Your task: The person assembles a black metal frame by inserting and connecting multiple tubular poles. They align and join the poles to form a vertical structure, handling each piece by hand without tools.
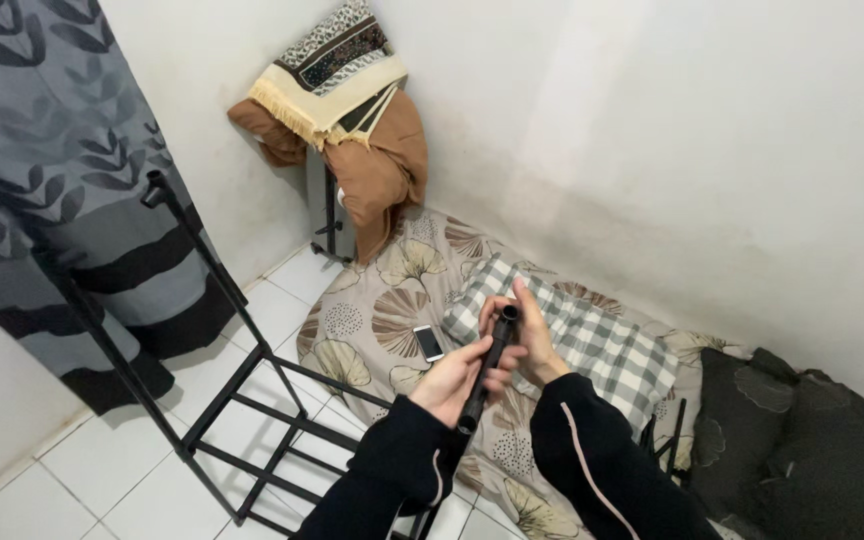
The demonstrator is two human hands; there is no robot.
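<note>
The left hand (452,380) wraps around a short black metal tube (487,368), held above the leaf-patterned mattress's (372,320) floor-side edge; the right hand (530,335) seems to pinch its top end.

Phone (429,342) on patterned mattress (372,320), checked pillow (592,340) beside, black rack frame (242,400) on tiled floor (102,470).

White walls (652,120) meet a white tiled floor (102,470), with a grey leaf-patterned curtain (42,170) beside a floral-covered mattress (392,310).
</note>
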